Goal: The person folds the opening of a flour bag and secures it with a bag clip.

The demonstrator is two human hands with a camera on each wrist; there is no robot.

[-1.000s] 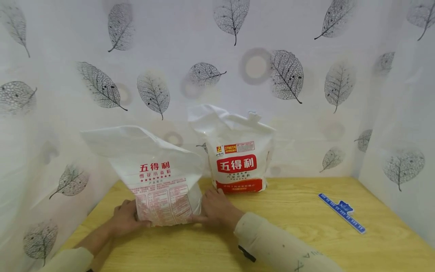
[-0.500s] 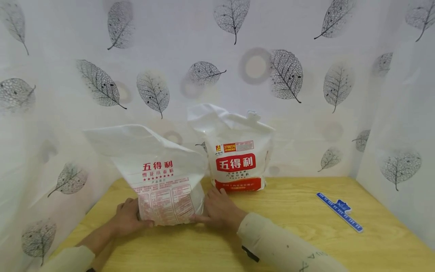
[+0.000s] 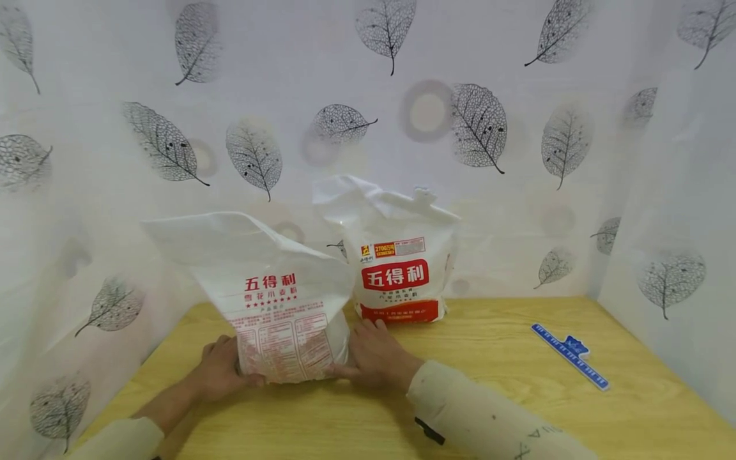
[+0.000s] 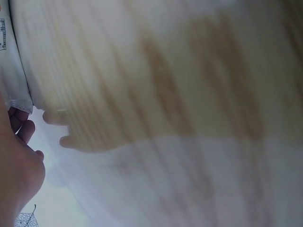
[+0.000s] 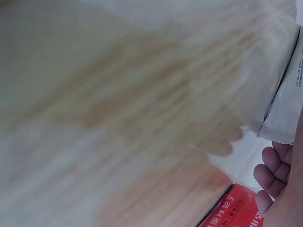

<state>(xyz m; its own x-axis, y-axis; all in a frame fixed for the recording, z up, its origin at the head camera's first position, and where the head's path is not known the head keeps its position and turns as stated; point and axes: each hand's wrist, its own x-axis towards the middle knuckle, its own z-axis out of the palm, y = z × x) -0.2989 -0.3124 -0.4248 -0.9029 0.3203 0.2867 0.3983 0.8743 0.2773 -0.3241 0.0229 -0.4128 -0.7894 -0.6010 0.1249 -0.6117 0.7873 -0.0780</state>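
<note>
1. As the head view looks down on the yellow wooden desk, a white flour bag with red print stands upright at about 7 o'clock from the desk's middle, its wide top flaring open to the left. The left hand presses against the bag's lower left side, fingers curled round the corner; the right hand lies flat against its lower right side, fingers fairly straight and thumb under the front edge. Both hands brace the bag at its base, which rests on the desk.
2. In the same view a second flour bag, with a red label and a bunched, handled top, stands at 12 o'clock against the leaf-patterned backdrop, just behind and right of the first, touching or nearly so. A blue clip lies at 3 o'clock, well apart from both bags and untouched.
3. In the left wrist view, much is blurred; the bag's edge shows at 9 o'clock with fingertips beside it.
4. In the right wrist view, fingers sit at 4 o'clock beside the bag's corner, with the red label of the second bag below.
5. Judging by this, the near bag is set upright and steadied, its mouth unsealed; closing it seems not yet done.
</note>
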